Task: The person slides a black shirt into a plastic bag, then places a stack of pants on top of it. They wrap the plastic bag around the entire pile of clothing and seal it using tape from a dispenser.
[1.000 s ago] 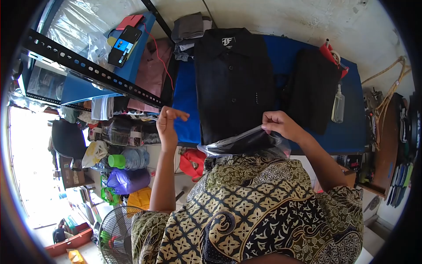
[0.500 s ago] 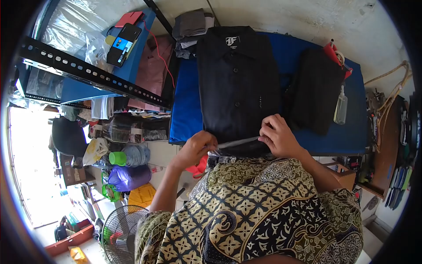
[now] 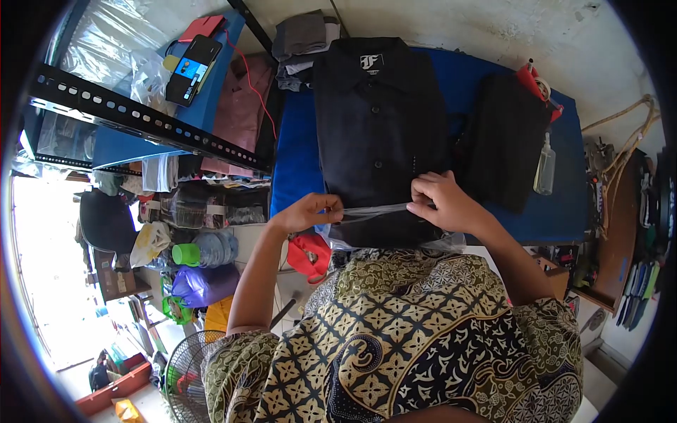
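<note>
A folded black shirt (image 3: 381, 134), buttoned and with a white label inside its collar, lies on the blue-topped table with the collar away from me. Over its lower end sits a clear plastic bag (image 3: 377, 211), its edge stretched across the shirt front. My left hand (image 3: 310, 211) pinches that edge at the left side. On the right, my right hand (image 3: 441, 202) grips the same edge between thumb and fingers. The part of the bag nearest me lies around the shirt's bottom, against my patterned clothing.
Another dark folded garment (image 3: 502, 144) lies to the right, beside a clear spray bottle (image 3: 545, 168) and a red tape dispenser (image 3: 539, 88). A black perforated metal rail (image 3: 148, 116) juts in from the left, below a phone (image 3: 194, 70). A fan (image 3: 190, 377) stands at lower left.
Both hands have moved away from my body, up along the shirt, drawing the bag's edge further over its lower end. More of the plastic now shows near my clothing.
</note>
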A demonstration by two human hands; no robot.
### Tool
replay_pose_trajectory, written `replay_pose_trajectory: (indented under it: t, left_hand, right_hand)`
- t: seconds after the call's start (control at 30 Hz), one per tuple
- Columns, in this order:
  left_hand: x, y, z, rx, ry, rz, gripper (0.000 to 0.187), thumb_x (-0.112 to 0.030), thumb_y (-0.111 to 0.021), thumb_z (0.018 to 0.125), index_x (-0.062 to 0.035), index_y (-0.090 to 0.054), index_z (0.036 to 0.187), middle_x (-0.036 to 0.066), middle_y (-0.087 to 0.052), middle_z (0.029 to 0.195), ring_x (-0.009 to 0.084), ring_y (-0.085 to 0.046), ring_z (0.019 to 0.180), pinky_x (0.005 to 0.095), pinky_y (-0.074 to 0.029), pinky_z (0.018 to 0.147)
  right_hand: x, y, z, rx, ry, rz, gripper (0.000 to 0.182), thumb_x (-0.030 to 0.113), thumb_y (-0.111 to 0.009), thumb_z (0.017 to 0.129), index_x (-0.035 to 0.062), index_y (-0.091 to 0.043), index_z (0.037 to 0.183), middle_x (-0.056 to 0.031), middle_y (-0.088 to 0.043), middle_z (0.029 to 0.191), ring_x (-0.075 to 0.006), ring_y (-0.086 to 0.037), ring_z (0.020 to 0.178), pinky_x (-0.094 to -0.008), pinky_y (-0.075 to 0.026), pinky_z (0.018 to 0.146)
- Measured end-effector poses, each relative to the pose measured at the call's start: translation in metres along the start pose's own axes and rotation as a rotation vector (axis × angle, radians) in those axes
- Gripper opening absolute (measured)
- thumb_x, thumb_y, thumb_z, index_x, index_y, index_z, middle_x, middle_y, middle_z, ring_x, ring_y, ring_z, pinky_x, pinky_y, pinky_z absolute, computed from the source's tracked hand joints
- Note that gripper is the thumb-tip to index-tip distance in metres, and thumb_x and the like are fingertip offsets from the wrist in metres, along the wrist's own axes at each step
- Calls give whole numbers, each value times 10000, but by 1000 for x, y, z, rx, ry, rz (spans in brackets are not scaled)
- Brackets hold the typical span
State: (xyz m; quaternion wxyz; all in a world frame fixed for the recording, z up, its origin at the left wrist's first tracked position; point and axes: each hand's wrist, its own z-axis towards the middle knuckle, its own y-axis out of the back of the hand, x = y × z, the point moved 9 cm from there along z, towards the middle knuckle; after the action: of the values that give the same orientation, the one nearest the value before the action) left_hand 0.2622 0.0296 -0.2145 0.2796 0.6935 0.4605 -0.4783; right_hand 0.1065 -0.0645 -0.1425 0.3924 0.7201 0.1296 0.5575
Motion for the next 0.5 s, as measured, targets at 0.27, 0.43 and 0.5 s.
replay_pose_trajectory:
  t: [0.27,0.43,0.5]
  left_hand:
    - [-66,-22,-39,-922,-467,1137,164,1,-601,679,-35,-516,815,91,-520,906,275,-527,841,437,-389,923]
    - [-46,1,-28,-1106,-468,900,145,29,-547,729,-21,-472,842,137,-537,865,319,-537,797,399,-436,773]
    - [-41,16,-22,-1133,-415,792,130,44,-514,751,-10,-458,856,156,-541,820,341,-543,748,386,-444,704]
  right_hand:
    - [16,5,-23,-487,115,-245,153,36,-629,733,33,-485,783,-90,-473,799,-233,-466,772,-355,-369,690]
    - [14,17,-3,-664,177,-289,154,-10,-624,718,16,-483,774,-115,-495,733,-248,-504,705,-328,-413,594]
    - [-5,20,12,-636,64,-111,148,7,-613,752,28,-466,746,-91,-476,613,-247,-502,592,-311,-402,525]
